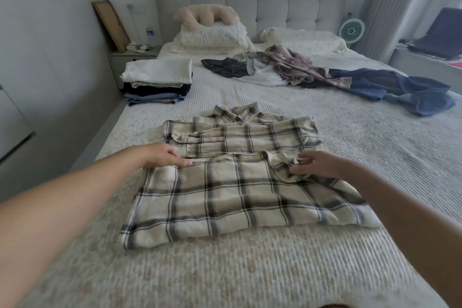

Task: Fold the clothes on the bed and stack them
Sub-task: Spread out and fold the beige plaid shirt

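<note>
Soft, light plaid shirt [240, 177] lies half-folded; your left hand [162, 156] presses its fold edge, fingers straight; right hand [317, 165] hovers, fingers spread. Grip the corners.

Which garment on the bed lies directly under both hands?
The cream plaid shirt, spread flat nearest the camera; the unfolded pile and folded stack lie farther away.

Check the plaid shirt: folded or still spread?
Partly folded. The plaid shirt has its sleeves laid across the body and its lower half doubled up; left hand and right hand rest on the fold.
</note>
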